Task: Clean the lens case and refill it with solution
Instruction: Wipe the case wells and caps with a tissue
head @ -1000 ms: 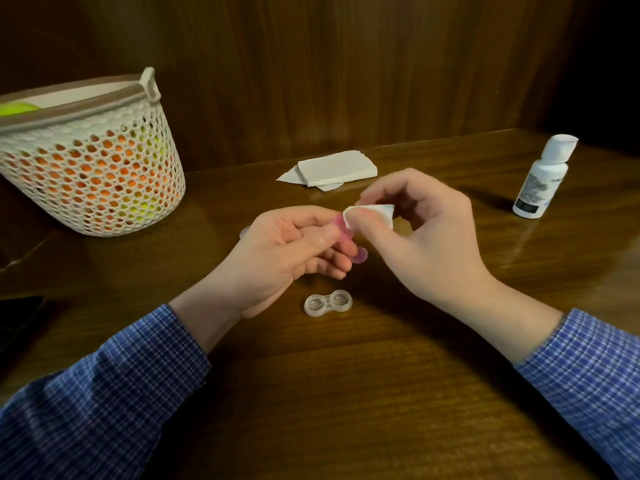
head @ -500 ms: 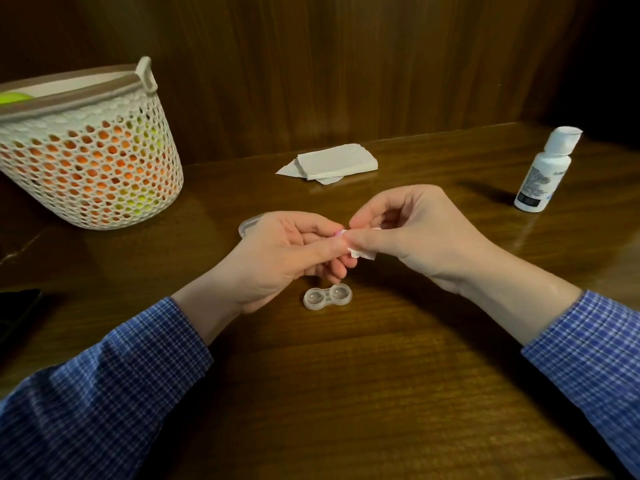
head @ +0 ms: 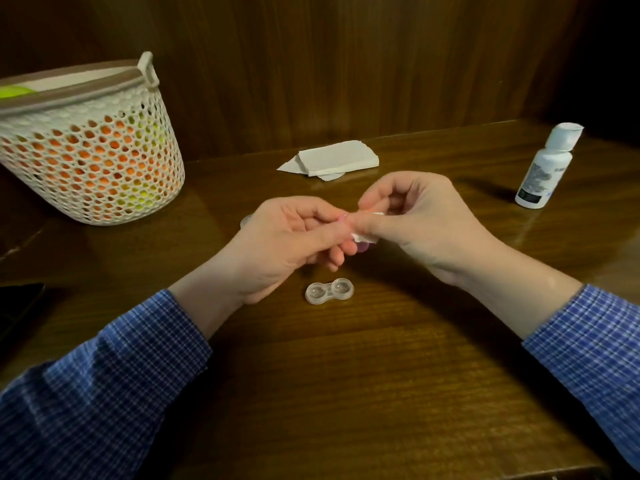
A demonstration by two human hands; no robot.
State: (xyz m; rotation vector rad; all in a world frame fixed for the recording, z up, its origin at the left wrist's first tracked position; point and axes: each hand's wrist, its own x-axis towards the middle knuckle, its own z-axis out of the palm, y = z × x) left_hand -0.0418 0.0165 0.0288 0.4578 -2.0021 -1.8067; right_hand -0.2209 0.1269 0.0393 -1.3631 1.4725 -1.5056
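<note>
Above the open, clear lens case (head: 329, 291) lying on the wooden table (head: 381, 375), the left hand (head: 287, 244) grips a purple cap (head: 362, 247) while the right hand (head: 415, 220) pinches a white tissue piece (head: 363, 236) against it, the solution bottle (head: 547, 166) standing far right.

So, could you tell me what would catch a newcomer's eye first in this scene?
The two hands meet at the middle of the table: the left hand holds a small purple cap while the right hand pinches a bit of white tissue against it. Just below them the clear lens case lies open on the wood. At far left stands a white mesh basket glowing orange, and at far right a white solution bottle.
</note>
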